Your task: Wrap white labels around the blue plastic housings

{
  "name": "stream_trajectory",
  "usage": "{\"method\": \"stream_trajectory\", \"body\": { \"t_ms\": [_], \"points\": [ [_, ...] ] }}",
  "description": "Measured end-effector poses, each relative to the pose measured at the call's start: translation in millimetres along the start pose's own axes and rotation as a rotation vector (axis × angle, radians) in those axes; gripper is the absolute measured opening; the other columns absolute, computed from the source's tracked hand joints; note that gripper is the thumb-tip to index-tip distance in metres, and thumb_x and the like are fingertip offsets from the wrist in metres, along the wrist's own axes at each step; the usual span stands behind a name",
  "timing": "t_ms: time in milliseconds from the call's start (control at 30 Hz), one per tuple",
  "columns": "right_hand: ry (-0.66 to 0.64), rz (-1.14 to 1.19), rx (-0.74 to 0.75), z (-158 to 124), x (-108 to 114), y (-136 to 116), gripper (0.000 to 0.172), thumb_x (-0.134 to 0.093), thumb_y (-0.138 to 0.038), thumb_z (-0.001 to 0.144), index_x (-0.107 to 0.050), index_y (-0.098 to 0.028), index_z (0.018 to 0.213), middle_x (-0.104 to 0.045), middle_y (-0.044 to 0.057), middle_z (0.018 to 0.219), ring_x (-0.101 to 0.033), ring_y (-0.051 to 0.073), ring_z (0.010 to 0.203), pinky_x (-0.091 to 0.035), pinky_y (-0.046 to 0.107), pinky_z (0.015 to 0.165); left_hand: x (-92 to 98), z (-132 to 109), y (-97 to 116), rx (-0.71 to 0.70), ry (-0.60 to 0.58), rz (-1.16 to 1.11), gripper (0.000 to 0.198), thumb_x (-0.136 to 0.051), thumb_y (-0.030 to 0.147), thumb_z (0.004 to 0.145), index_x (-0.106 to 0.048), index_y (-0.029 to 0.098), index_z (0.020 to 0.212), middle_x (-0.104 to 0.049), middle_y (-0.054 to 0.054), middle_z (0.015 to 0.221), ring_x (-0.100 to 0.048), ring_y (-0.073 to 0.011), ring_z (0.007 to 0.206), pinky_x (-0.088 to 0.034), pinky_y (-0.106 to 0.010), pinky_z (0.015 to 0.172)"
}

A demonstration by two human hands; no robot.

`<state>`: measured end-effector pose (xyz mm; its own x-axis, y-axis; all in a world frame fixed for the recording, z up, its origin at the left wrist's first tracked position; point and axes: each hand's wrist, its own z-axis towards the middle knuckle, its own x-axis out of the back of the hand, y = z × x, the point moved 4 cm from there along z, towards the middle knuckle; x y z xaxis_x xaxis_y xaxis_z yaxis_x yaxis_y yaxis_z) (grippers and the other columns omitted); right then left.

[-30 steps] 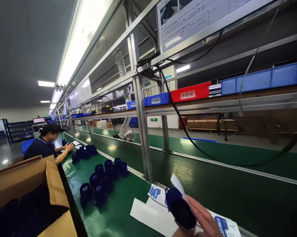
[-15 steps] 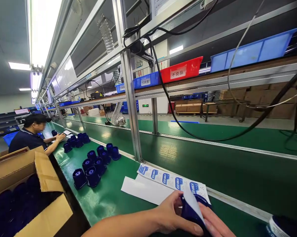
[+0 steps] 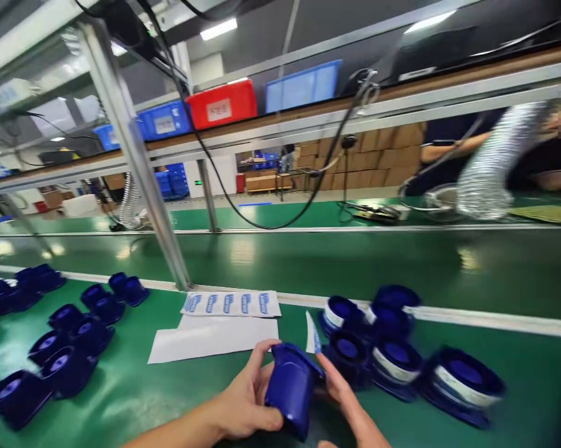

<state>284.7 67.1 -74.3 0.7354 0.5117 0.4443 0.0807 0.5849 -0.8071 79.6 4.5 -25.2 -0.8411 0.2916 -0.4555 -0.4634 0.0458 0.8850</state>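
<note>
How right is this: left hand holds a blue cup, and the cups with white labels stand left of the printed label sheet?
Side is wrong: the head view shows the white-labelled cups right of the printed label sheet. The left hand does hold a blue cup.

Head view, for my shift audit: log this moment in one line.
left hand: holds blue cup; right hand: label at fingertip; label sheet: on green surface; white-banded cups: at right
</note>
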Motion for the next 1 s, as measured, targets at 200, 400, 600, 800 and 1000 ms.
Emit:
{"method": "stream_trajectory", "body": {
  "t_ms": [200,400,600,800,1000],
  "points": [
    [0.078,0.240,-0.106,18,4,-20,0.076,-0.061,-0.058,0.104,-0.031,-0.027,0.166,-0.067,0.020,0.149,-0.063,0.038,0.138,-0.044,0.059,0.120,2.2,1,-22,0.027,-0.024,0.139,0.125,-0.111,0.021,0.047,-0.041,0.035,0.149,-0.061,-0.016,0.141,-0.069,-0.0296,0.117,-0.052,-0.037,0.096],
    [0.051,0.359,-0.211,22,7,-21,0.087,-0.074,-0.052,0.095,-0.028,-0.028,0.164,-0.065,0.019,0.149,-0.067,0.036,0.126,-0.050,0.054,0.110,-9.4,6,-21,-0.002,0.004,0.198,0.096,-0.105,0.025,0.065,-0.044,0.032,0.140,-0.063,-0.016,0.136,-0.066,-0.0315,0.125,-0.049,-0.041,0.104],
    [-0.051,0.485,-0.183,23,2,-24,0.116,-0.083,-0.057,0.084,-0.012,-0.029,0.171,-0.045,0.021,0.163,-0.050,0.038,0.146,-0.047,0.053,0.114,-3.1,6,-17,-0.118,0.077,0.301,0.096,-0.103,0.037,0.065,-0.046,0.029,0.141,-0.047,-0.022,0.155,-0.055,-0.0405,0.142,-0.050,-0.051,0.111],
    [0.083,0.367,-0.182,33,-1,-25,0.090,-0.067,-0.051,0.093,-0.021,-0.027,0.166,-0.058,0.018,0.143,-0.064,0.034,0.123,-0.050,0.055,0.108,-0.1,0,-21,-0.301,0.002,0.633,0.092,-0.095,0.020,0.068,-0.048,0.034,0.147,-0.040,-0.018,0.157,-0.053,-0.0436,0.144,-0.051,-0.056,0.113],
    [0.162,0.234,-0.380,37,-13,-33,0.106,-0.074,-0.030,0.067,-0.023,-0.026,0.160,-0.055,0.016,0.143,-0.065,0.034,0.118,-0.049,0.056,0.110,-18.3,0,-16,-0.372,0.119,0.979,0.088,-0.081,0.009,0.070,-0.047,0.038,0.146,-0.049,-0.013,0.145,-0.058,-0.0376,0.136,-0.053,-0.052,0.109]
  ]
}}
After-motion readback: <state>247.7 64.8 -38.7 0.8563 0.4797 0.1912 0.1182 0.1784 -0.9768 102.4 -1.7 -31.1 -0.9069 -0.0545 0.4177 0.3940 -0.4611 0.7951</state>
